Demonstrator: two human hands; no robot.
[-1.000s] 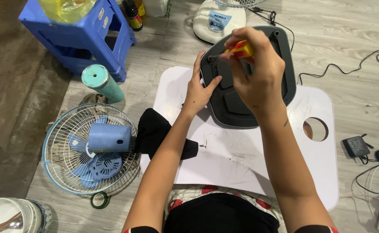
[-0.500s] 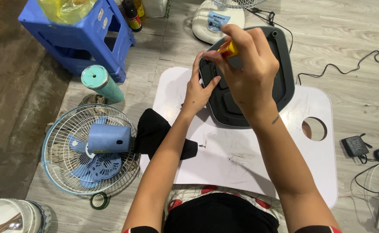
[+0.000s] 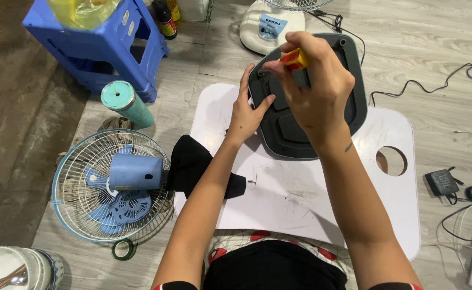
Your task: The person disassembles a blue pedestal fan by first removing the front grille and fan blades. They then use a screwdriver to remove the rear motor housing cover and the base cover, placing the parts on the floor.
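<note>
A dark grey plastic fan base (image 3: 349,102) lies upside down on a white lap table (image 3: 306,198). My left hand (image 3: 249,110) presses on its left edge, fingers spread over the rim. My right hand (image 3: 316,91) is above the base, closed around a screwdriver with a red and yellow handle (image 3: 294,59) held upright over the base's upper left part. The tip is hidden behind my fingers.
A black cloth (image 3: 198,166) lies at the table's left edge. A blue fan motor on a wire grille (image 3: 112,188) lies on the floor at left, beside a teal cylinder (image 3: 126,102) and a blue plastic stool (image 3: 96,48). A white fan base (image 3: 271,27) stands behind; cables and a power adapter (image 3: 443,182) lie right.
My right hand with the screwdriver has shifted slightly left and back over the base's upper left corner. My left hand stays on the base's edge.
</note>
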